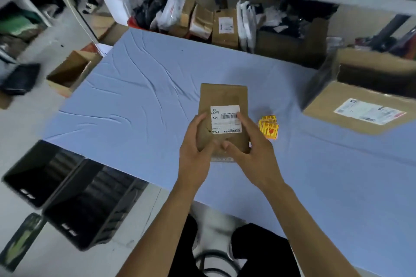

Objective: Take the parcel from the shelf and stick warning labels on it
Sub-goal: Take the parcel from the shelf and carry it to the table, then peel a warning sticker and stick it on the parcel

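Observation:
A flat brown paper parcel point(222, 96) with a white barcode label point(225, 119) is held above the blue table point(135, 101). My left hand point(195, 141) grips its left near edge, thumb on the front face. My right hand point(252, 146) holds its right near edge, with a fingertip on the white label. A small stack of yellow and red warning labels point(269, 129) lies on the table just right of the parcel, beside my right hand. The parcel's near end is hidden behind my fingers.
A large cardboard box point(351, 110) with a shipping label sits at the table's right. A shelf behind the table holds several parcels and bags point(225, 27). Black crates point(67, 191) stand on the floor at the left, and an open carton point(69, 72) by the table's far left corner.

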Motion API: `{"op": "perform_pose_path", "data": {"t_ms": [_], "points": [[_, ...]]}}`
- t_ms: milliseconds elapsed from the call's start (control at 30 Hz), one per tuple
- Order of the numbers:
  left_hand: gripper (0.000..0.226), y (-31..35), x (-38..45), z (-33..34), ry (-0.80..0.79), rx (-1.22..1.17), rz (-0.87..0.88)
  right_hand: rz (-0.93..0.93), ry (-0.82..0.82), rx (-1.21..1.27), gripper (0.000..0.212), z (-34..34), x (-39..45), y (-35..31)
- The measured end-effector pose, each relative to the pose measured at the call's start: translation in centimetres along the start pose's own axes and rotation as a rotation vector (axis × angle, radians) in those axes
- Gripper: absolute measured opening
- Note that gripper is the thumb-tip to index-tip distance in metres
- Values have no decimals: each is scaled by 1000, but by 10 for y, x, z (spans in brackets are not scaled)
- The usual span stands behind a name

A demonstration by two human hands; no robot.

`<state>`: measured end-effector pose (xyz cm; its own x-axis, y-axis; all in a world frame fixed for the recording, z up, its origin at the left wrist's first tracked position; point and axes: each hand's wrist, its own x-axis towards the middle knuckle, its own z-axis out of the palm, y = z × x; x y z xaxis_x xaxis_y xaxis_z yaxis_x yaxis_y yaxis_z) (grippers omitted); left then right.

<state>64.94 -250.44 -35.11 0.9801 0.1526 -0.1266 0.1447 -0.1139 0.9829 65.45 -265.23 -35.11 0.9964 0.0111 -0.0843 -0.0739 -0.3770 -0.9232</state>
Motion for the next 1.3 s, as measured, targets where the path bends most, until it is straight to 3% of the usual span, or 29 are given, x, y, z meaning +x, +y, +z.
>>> {"op": "perform_pose_path", "data": {"t_ms": [200, 300, 433, 600, 733, 800, 900, 967, 1067, 1167, 1300], "points": [[56, -94, -11, -1, 28, 57, 127, -142, 7, -111, 70, 40, -21, 81], [52, -107, -16, -2, 62, 101, 213, -198, 63, -111, 65, 49, -23, 91], [41, -106, -38, 11, 106, 409, 386, -153, 63, -89, 61, 48, -28, 81], [75, -114, -51, 26, 141, 646, 373, -73, 20, -69, 67, 39, -33, 67], [79, -112, -37, 32, 253, 634, 317, -113, -67, -49, 58, 33, -33, 70], [77, -117, -29, 28, 272, 604, 392, -124, -89, -20, 48, 30, -28, 75], [76, -124, -6, 5, 119, 456, 533, -233, -44, -104, 44, 23, -10, 89], [76, -126, 13, -14, -26, 391, 562, -289, 11, -256, 52, 16, 3, 99], [77, -128, 37, -33, -166, 433, 596, -333, 44, -279, 64, 9, 24, 109], [81, -127, 60, -43, -239, 454, 607, -386, 55, -204, 68, 15, 45, 114], [81, -133, 88, -54, -264, 361, 546, -382, 239, -272, 72, 38, 62, 120]]}}
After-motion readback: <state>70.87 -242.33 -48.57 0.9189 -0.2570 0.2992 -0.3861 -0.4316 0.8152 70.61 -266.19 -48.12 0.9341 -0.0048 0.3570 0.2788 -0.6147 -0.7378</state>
